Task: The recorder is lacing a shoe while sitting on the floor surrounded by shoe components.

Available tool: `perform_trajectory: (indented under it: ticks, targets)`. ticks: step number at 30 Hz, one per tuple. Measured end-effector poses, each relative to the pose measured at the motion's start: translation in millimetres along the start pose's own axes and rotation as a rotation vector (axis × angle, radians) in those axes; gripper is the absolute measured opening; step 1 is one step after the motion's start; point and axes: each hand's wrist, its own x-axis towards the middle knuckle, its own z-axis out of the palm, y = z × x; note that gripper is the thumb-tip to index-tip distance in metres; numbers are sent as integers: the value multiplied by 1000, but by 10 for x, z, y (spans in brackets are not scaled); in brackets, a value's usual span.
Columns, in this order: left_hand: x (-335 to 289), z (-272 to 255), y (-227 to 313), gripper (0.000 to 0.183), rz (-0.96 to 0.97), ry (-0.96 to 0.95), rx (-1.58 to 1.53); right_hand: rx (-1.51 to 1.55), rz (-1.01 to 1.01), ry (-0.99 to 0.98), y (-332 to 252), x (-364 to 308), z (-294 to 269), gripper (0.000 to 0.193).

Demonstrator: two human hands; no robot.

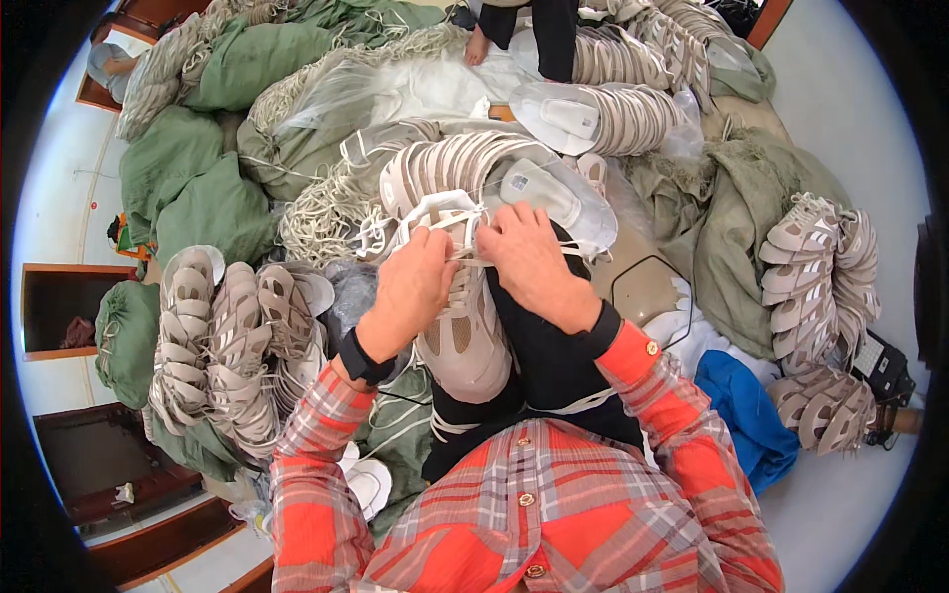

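A beige shoe upper [465, 341] lies over my dark-trousered lap, its toe toward me. Pale shoelaces [465, 219] run across its throat, between my hands. My left hand [410, 287] is closed at the left row of eyelets, fingers pinched on the lace. On the other side my right hand [539, 267] is bent over the laces with thumb and fingers pinched together on them. My fingers partly hide the lace ends. Just beyond stands a curved row of nested beige uppers [435, 168], with a clear-wrapped grey-white piece [554, 193] at its right end.
Stacked uppers stand at left [237, 346] and right [811, 277]. A heap of loose laces [326, 217] lies beyond my left hand. Green sacks [208, 188] fill the far left. A blue cloth [746, 420] lies near my right arm. Another person's bare foot [477, 46] shows at the top.
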Motion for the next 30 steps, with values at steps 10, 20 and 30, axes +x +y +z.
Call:
perform_trajectory:
  ticks: [10, 20, 30]
  targets:
    - [240, -102, -164, 20, -64, -180, -286, -201, 16, -53, -31, 172, -10, 15]
    - [39, 14, -300, 30, -209, -556, -935, -175, -17, -117, -125, -41, 28, 13]
    - [478, -43, -622, 40, -91, -946, -808, 185, 194, 107, -150, 61, 242, 23]
